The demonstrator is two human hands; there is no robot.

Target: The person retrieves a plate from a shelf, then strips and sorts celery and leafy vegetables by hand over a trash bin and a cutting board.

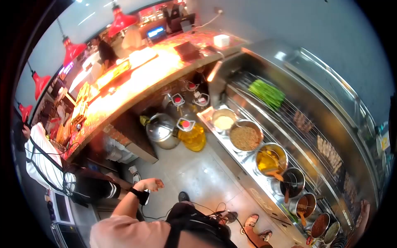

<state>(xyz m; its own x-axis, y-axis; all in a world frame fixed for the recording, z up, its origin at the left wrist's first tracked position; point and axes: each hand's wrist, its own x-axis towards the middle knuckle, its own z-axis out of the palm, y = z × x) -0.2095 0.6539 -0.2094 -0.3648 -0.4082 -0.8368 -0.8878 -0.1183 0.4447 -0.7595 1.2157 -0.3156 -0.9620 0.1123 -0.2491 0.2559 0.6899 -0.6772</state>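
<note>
My left hand (151, 184), with a black band at its wrist, hangs over the tiled floor at lower centre. It holds nothing, and its fingers are loosely bent and partly apart. Beyond it stand a lidded metal pot (161, 129) and a jug of yellow oil (192, 136). No part of my right hand can be made out. On the right, a row of metal pots runs along the grill, among them one with yellow liquid (269, 159) and one with brown crumbs (246, 137). Green stalks (266, 94) and meat skewers (329, 153) lie on the grill rack.
A brightly lit counter (124, 97) curves across the upper left under red lamps (72, 50). A person in a white top (41, 159) stands at the left. Another person's sandalled feet (251, 221) are at the bottom. Cables (155, 217) cross near my body.
</note>
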